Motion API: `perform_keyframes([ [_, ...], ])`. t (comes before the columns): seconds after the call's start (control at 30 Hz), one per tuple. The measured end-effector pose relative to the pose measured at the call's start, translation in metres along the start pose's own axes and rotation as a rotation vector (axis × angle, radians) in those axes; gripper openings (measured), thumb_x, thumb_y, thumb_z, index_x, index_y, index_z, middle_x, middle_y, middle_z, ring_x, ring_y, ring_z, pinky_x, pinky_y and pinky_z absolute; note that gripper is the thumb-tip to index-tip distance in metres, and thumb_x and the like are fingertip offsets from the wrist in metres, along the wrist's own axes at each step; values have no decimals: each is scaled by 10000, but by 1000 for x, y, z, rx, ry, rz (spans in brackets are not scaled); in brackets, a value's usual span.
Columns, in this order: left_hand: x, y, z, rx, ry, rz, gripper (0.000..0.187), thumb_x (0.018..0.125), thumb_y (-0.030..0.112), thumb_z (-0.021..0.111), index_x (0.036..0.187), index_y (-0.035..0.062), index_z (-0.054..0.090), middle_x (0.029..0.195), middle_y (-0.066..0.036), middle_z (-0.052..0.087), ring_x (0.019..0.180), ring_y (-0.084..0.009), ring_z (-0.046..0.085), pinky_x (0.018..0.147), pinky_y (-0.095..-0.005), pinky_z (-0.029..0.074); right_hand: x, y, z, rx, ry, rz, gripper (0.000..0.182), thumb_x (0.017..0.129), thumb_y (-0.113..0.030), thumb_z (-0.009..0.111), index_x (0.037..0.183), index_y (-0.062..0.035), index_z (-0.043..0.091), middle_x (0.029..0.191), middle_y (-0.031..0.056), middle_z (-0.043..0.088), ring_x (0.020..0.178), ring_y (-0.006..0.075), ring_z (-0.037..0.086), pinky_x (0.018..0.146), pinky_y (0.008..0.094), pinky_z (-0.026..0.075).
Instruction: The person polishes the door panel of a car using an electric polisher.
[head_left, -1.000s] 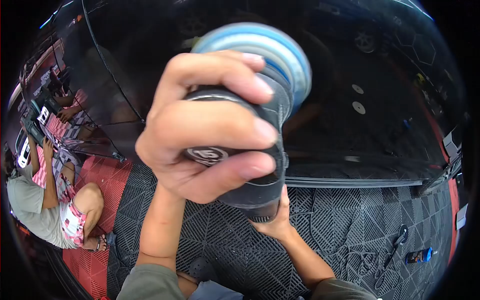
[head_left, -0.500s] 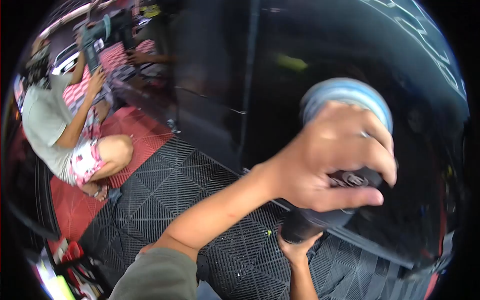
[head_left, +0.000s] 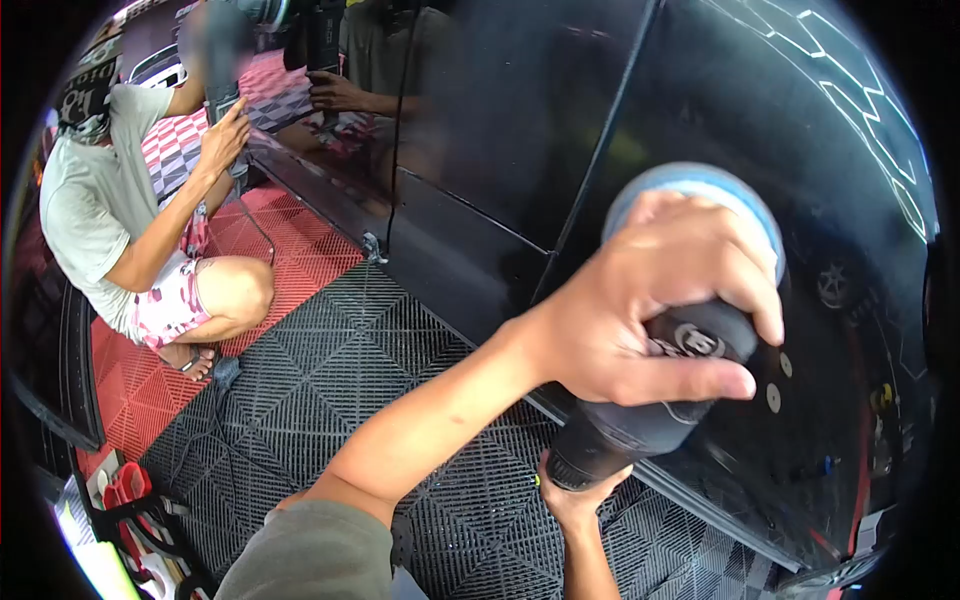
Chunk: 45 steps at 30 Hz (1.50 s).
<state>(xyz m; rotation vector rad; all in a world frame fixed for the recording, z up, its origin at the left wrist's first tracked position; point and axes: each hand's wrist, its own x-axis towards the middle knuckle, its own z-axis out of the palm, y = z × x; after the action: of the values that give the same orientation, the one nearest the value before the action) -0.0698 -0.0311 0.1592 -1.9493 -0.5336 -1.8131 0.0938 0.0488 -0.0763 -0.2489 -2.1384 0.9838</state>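
My left hand is wrapped over the head of a black car polisher, its thumb along the near side. Below it, my right hand grips the end of the polisher's handle, partly hidden behind it. The round pad, with a blue and white rim, is up against the glossy black car panel; its working face is hidden. To the left of the pad, a seam between two panels runs up the car's side.
At left a co-worker crouches by the same car, holding up another power tool. Black and red grid tiles cover the floor, with a cable on them. A container with red-handled items stands at lower left.
The view has shifted, so the panel seam and co-worker's tool appear farther right. The polisher, in both my hands, now sits closer to the seam. The co-worker's tool is higher in view.
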Motion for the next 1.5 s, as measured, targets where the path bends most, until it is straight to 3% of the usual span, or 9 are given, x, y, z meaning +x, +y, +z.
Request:
perform_keyframes([
  [0.1,3,-3,-20,106,-10,77,286,689,221,805,888,74,662,870,-40,645,818,-200,622,792,-328,435,12,-20,13,-36,147,-176,949,548,-56,809,1327,33,275,1138,176,486,983,279,531,879,398,434],
  [0.17,0,6,-44,182,-151,-4,414,678,187,795,986,-24,616,937,-182,638,951,-282,611,942,-450,456,12,-8,20,-11,56,-184,1159,533,-70,856,1428,10,124,1155,223,457,984,369,532,856,441,443],
  [0.27,-3,4,-52,167,-80,-6,444,740,288,775,1024,13,573,942,-177,638,997,-299,590,956,-464,435,23,-21,26,38,37,-252,1180,549,-34,845,1461,-40,95,1124,255,457,914,418,537,733,484,472],
  [0.37,-9,6,-61,149,-28,-54,481,780,396,749,1042,41,557,935,-168,635,1022,-304,574,987,-468,395,26,-23,28,-102,47,-316,1136,579,-26,807,1435,36,64,1141,207,514,980,324,577,832,409,479],
  [0.43,-10,3,-63,49,46,-26,397,729,161,764,1033,-27,590,918,-157,669,977,-274,617,964,-442,446,28,-26,29,-91,47,-324,1152,560,-28,817,1436,32,71,1158,243,481,1000,375,554,820,438,474],
  [0.53,-9,7,-68,83,51,-39,416,751,208,751,1053,-23,581,915,-159,667,996,-274,610,977,-442,435,32,-36,30,-75,53,-324,1190,531,-41,840,1470,-70,109,1153,262,464,939,429,554,754,478,500],
  [0.63,-11,9,-73,110,48,-47,433,767,244,742,1067,-20,576,915,-160,664,1021,-268,603,980,-432,430,32,-36,32,-56,33,-338,1184,529,-31,826,1451,3,83,1156,248,439,974,406,510,812,485,442],
  [0.9,-18,20,-67,102,96,-137,470,768,280,746,1072,-32,571,1057,-203,615,948,-223,636,906,-370,473,26,-40,30,-49,74,-337,1177,503,-45,832,1463,-64,151,1145,258,470,959,433,551,766,484,498],
  [1.5,31,23,-36,148,124,-72,485,792,362,723,1070,5,547,912,-161,634,1077,-299,551,1013,-443,368,38,-63,-9,-1,161,-365,1077,506,-80,811,1432,-36,262,1044,201,524,891,397,559,928,575,434],
])
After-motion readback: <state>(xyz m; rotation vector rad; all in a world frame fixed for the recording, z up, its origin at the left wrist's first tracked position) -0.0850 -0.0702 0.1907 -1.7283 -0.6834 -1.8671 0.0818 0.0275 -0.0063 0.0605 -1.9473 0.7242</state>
